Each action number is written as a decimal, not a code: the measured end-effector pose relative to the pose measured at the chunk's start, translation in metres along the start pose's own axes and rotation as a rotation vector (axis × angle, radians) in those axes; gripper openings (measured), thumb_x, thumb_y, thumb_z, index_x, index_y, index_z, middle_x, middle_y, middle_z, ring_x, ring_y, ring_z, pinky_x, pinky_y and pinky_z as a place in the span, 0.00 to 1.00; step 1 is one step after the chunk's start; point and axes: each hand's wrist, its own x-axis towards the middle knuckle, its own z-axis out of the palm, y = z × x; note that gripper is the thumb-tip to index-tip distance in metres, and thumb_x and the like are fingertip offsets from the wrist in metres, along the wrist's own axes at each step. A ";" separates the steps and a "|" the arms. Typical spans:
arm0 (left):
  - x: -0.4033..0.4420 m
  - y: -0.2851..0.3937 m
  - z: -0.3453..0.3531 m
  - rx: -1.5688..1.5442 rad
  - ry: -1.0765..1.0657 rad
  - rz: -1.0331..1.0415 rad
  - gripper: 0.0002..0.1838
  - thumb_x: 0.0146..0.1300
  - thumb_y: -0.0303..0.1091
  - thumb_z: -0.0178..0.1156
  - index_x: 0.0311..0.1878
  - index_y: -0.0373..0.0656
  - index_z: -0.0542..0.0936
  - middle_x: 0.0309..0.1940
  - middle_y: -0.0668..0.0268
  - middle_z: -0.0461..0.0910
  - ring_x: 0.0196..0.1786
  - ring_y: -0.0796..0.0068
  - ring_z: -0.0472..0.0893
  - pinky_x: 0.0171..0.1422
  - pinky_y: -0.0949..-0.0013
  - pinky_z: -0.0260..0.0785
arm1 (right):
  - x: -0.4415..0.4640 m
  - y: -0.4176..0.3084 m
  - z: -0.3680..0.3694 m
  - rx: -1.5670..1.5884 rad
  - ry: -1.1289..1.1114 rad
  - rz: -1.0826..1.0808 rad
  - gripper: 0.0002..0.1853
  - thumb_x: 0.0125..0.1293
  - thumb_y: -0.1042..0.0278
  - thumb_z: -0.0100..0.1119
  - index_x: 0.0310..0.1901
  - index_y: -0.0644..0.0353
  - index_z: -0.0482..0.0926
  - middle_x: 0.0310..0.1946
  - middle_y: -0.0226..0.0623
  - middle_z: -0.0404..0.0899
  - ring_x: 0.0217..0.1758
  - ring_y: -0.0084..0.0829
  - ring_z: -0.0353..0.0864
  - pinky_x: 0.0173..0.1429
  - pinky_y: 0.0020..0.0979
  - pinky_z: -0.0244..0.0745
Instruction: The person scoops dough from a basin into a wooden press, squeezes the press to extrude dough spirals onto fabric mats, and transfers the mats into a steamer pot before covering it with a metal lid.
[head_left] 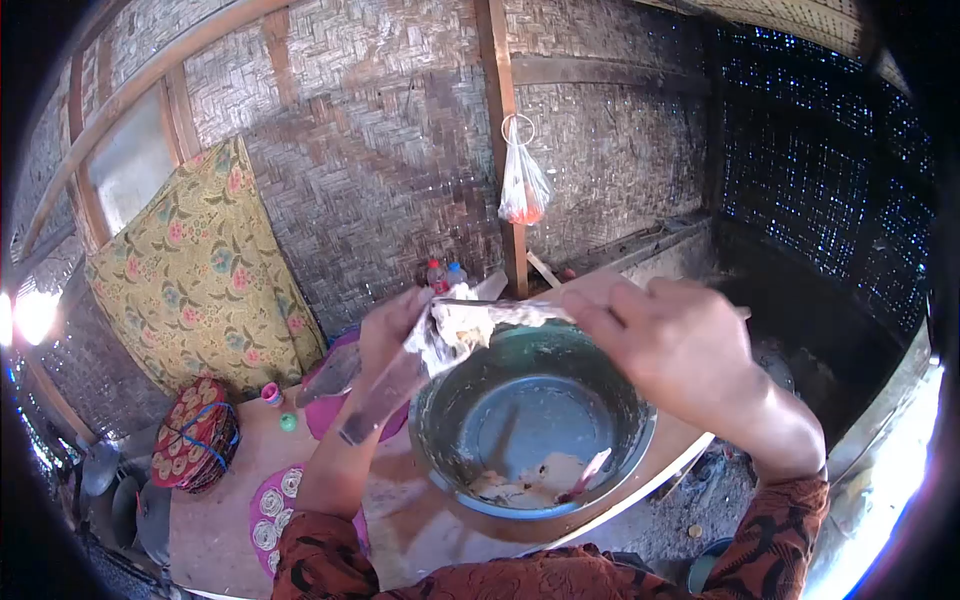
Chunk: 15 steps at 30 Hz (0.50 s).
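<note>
My left hand point(388, 325) is wrapped round a wooden tool with flat arms point(375, 402), perhaps a hand press, held above the basin's left rim. Pale sticky dough point(460, 325) fills its middle. My right hand point(670, 335) grips a thin stick-like utensil point(535, 311), its dough-smeared end touching that dough; its exact kind is unclear. Below both hands stands a large grey-blue basin point(535, 415). Dough remnants point(540, 480) lie on its near bottom, with a small utensil point(588, 472) resting in them.
On the table point(410, 535), a purple plate point(348, 535) carries several pale dough spirals. A tied red stack of round pieces point(195, 435), a pink cup point(271, 394) and a green item point(288, 421) stand left. A plastic bag point(524, 190) hangs from the post; bottles point(436, 274) stand behind.
</note>
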 end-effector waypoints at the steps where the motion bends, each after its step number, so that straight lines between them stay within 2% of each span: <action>1: 0.000 -0.004 0.003 -0.093 0.028 -0.008 0.16 0.48 0.42 0.68 0.37 0.45 0.78 0.30 0.65 0.78 0.33 0.70 0.80 0.37 0.70 0.72 | 0.000 -0.004 0.000 0.004 -0.006 0.001 0.12 0.52 0.68 0.54 0.40 0.56 0.78 0.22 0.28 0.71 0.25 0.27 0.77 0.26 0.29 0.72; 3: 0.002 -0.002 0.006 -0.186 0.063 -0.010 0.18 0.44 0.40 0.71 0.36 0.45 0.77 0.29 0.65 0.77 0.32 0.69 0.79 0.36 0.70 0.72 | 0.002 -0.010 -0.002 -0.033 -0.044 -0.001 0.11 0.52 0.68 0.54 0.38 0.57 0.78 0.22 0.29 0.74 0.25 0.27 0.78 0.25 0.30 0.73; 5: 0.000 0.013 0.008 -0.413 0.050 -0.192 0.14 0.50 0.42 0.65 0.38 0.46 0.79 0.28 0.63 0.79 0.30 0.60 0.80 0.36 0.66 0.73 | 0.005 -0.019 0.016 -0.033 -0.035 -0.010 0.12 0.52 0.68 0.55 0.39 0.58 0.78 0.21 0.30 0.74 0.26 0.28 0.79 0.24 0.29 0.72; 7: -0.002 0.023 0.006 -0.103 0.046 0.103 0.17 0.47 0.39 0.66 0.41 0.44 0.76 0.32 0.59 0.78 0.33 0.56 0.79 0.37 0.62 0.72 | 0.007 -0.031 0.031 0.048 -0.072 -0.081 0.13 0.52 0.68 0.55 0.41 0.58 0.78 0.21 0.30 0.75 0.26 0.28 0.79 0.23 0.28 0.71; 10: -0.006 0.021 0.002 -0.044 0.042 0.123 0.16 0.49 0.39 0.65 0.41 0.44 0.77 0.33 0.60 0.79 0.35 0.58 0.80 0.38 0.64 0.72 | -0.008 -0.033 0.026 0.030 -0.050 -0.082 0.16 0.52 0.68 0.55 0.44 0.58 0.78 0.21 0.29 0.73 0.23 0.26 0.77 0.22 0.27 0.70; 11: -0.010 0.010 0.007 -0.228 0.058 0.025 0.16 0.49 0.40 0.66 0.41 0.45 0.77 0.34 0.61 0.79 0.37 0.61 0.80 0.41 0.65 0.73 | -0.013 -0.031 0.021 0.028 -0.058 -0.065 0.16 0.52 0.68 0.55 0.45 0.58 0.78 0.22 0.28 0.72 0.23 0.25 0.76 0.22 0.27 0.70; 13: -0.016 -0.027 0.024 -0.177 0.033 -0.101 0.17 0.50 0.42 0.65 0.43 0.48 0.78 0.39 0.62 0.80 0.42 0.62 0.80 0.47 0.62 0.71 | -0.022 -0.017 0.008 0.087 -0.030 -0.007 0.17 0.51 0.69 0.55 0.45 0.57 0.78 0.22 0.27 0.70 0.23 0.26 0.76 0.23 0.26 0.70; 14: -0.019 -0.046 0.033 -0.151 0.018 -0.163 0.17 0.51 0.44 0.65 0.44 0.49 0.78 0.41 0.63 0.80 0.44 0.63 0.79 0.51 0.61 0.71 | -0.021 -0.012 -0.002 0.027 -0.023 0.113 0.18 0.50 0.70 0.56 0.45 0.54 0.79 0.21 0.27 0.69 0.22 0.26 0.74 0.23 0.27 0.69; 15: -0.012 -0.029 0.009 0.297 -0.036 -0.014 0.16 0.53 0.42 0.63 0.45 0.50 0.78 0.43 0.64 0.79 0.46 0.63 0.79 0.52 0.60 0.70 | -0.021 -0.006 -0.007 -0.034 -0.016 0.236 0.19 0.48 0.70 0.57 0.46 0.51 0.79 0.20 0.26 0.68 0.20 0.27 0.73 0.23 0.27 0.68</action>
